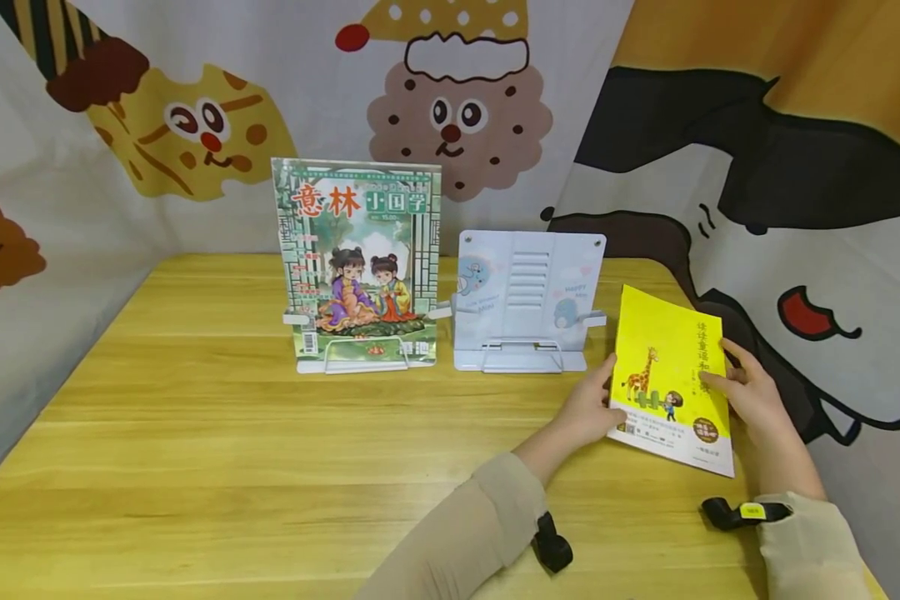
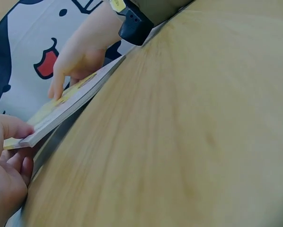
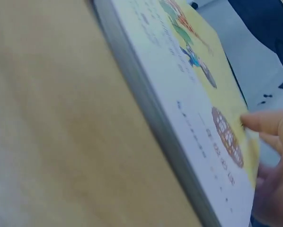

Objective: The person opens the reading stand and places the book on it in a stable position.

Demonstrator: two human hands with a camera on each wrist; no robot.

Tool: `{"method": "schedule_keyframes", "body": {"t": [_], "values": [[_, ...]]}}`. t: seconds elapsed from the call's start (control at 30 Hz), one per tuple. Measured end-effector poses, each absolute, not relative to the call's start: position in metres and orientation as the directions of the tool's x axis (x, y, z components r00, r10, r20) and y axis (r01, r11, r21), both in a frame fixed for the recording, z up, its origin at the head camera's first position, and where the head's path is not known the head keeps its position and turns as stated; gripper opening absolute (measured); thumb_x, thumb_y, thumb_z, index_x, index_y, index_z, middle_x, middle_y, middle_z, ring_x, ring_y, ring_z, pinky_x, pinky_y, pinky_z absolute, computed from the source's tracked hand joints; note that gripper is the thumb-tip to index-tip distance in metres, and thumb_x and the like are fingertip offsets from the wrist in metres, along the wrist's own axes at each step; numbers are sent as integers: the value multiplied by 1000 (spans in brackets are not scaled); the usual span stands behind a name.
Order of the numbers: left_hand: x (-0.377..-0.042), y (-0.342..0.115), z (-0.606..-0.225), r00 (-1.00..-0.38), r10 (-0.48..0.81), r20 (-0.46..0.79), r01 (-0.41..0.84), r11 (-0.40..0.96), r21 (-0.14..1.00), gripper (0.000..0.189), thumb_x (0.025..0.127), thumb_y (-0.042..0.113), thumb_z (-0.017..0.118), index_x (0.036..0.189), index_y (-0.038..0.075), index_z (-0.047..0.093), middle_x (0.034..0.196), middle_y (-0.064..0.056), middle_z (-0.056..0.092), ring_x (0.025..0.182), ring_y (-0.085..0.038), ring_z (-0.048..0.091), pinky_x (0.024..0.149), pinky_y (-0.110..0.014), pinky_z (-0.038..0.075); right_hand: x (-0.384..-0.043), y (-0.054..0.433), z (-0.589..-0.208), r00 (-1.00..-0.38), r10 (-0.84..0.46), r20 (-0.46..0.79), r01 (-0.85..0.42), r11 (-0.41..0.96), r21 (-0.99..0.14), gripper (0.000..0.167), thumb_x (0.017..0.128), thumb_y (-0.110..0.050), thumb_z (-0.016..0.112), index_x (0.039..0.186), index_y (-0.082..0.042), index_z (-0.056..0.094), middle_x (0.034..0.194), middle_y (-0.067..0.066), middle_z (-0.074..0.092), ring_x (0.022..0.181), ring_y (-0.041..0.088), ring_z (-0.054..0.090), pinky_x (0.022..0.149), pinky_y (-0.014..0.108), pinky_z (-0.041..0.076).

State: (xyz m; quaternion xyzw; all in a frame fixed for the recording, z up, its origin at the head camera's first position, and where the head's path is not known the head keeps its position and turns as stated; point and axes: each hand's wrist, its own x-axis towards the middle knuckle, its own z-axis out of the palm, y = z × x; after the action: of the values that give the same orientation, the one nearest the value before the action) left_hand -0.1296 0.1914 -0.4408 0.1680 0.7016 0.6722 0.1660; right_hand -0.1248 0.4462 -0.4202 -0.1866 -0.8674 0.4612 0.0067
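A yellow book [image 1: 671,367] with a giraffe and a child on its cover is held between both hands at the table's right side. My left hand [image 1: 585,408] grips its left edge, thumb on the cover and fingers beneath, as the left wrist view shows. On the opposite edge, my right hand [image 1: 757,408] holds the book with the thumb on the cover. The book's near edge [image 2: 75,106] looks tilted up off the table at the left hand's side. Left of the book stands a white book stand [image 1: 528,300] with nothing on it.
A green magazine [image 1: 360,267] with two cartoon children leans upright on another stand [image 1: 345,365] further left. The wooden table [image 1: 217,467] stretches out in front. Behind it hangs a curtain [image 1: 585,108] with cartoon prints. Black cameras [image 1: 552,543] are strapped at the wrists.
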Motion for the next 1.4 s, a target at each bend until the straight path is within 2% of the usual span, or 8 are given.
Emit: {"method": "schedule_keyframes", "body": {"t": [0.1, 0.27, 0.4, 0.57, 0.97, 1.13, 1.27, 1.4], "values": [[-127, 190, -440, -883, 470, 1, 9, 15, 1000, 95, 75, -16, 66, 153, 23, 26, 143, 2, 43, 77, -4, 59, 58, -21, 53, -121, 449, -419, -944, 300, -136, 247, 368, -896, 72, 94, -32, 62, 152, -39, 20, 118, 13, 40, 74, 9, 61, 63, 24, 55], [-120, 184, -434, -869, 494, 42, 61, 23, 998, 94, 79, -12, 67, 150, 35, 29, 144, 8, 40, 59, -6, 53, 50, -19, 50, -115, 453, -410, -966, 245, -82, 85, 1, -996, 65, 92, -19, 65, 148, -35, 36, 141, 5, 36, 88, 6, 63, 71, 22, 54], [-118, 176, -425, -853, 515, 82, 92, -6, 996, 90, 83, -10, 66, 149, 38, 29, 142, 9, 41, 53, -5, 46, 46, -16, 45, -114, 449, -401, -974, 223, 38, -65, -112, -992, 60, 95, -8, 58, 148, -27, 38, 149, 5, 32, 95, 5, 63, 74, 21, 53], [-126, 159, -416, -839, 529, 126, 130, -30, 991, 85, 87, -8, 64, 149, 39, 30, 136, 5, 45, 52, -4, 43, 46, -15, 40, -112, 434, -385, -967, 196, 164, -199, -172, -965, 61, 94, 4, 54, 148, -19, 39, 136, 3, 48, 96, 9, 65, 72, 22, 53], [-148, 110, -387, -801, 540, 258, 282, -38, 959, 85, 87, -3, 67, 150, 38, 28, 117, -1, 54, 51, -13, 49, 47, -18, 43, -111, 399, -349, -930, 164, 330, -326, 52, -944, 70, 88, 14, 58, 148, -14, 37, 128, 2, 57, 91, 10, 66, 72, 20, 52], [-154, 88, -373, -781, 553, 292, 336, -23, 942, 86, 87, -1, 68, 151, 38, 26, 112, -2, 59, 45, -13, 44, 46, -20, 44, -112, 383, -334, -920, 111, 376, -356, 161, -920, 74, 85, 17, 59, 148, -14, 37, 119, -2, 63, 84, 8, 68, 64, 14, 52], [-159, 70, -361, -764, 575, 293, 356, -3, 934, 86, 87, 1, 68, 151, 39, 24, 104, 0, 60, 47, -23, 51, 49, -23, 48, -115, 372, -322, -919, 61, 389, -365, 239, -900, 78, 81, 19, 62, 148, -13, 38, 114, -4, 65, 78, 7, 66, 53, 13, 48], [-163, 54, -351, -752, 598, 276, 376, 46, 925, 86, 88, 3, 68, 150, 43, 24, 104, -1, 58, 46, -21, 50, 47, -24, 46, -120, 360, -308, -925, 38, 377, -325, 430, -842, 82, 80, 14, 68, 148, -17, 37, 112, -10, 64, 80, 5, 65, 57, 12, 48]]}}
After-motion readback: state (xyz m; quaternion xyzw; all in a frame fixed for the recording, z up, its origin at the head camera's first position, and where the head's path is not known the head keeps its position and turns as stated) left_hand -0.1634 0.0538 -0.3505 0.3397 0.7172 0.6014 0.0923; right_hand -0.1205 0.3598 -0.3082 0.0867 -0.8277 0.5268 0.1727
